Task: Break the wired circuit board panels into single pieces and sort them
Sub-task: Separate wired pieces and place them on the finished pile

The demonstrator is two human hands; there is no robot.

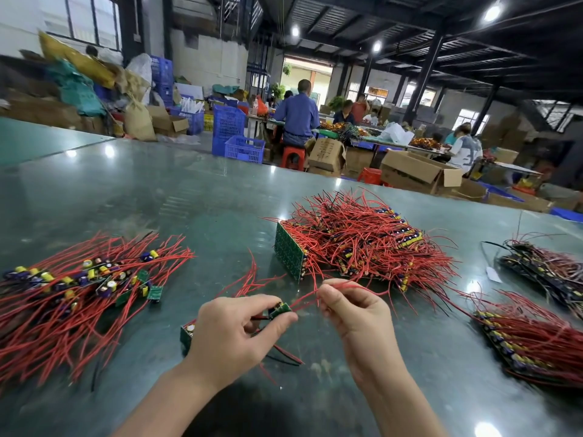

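Red wire pinched in right hand; left hand grips single board above surface. Pull wire free w/o yanking solder joint, then drop pc on sorted pile at left. Panel stack behind.

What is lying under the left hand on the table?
Under the left hand, a green board piece with a capacitor sticks out at its left side, and red and black wires run out below. The hand covers the rest, so how far the piece extends cannot be seen.

Bare table ahead; wired piles left, centre, right.
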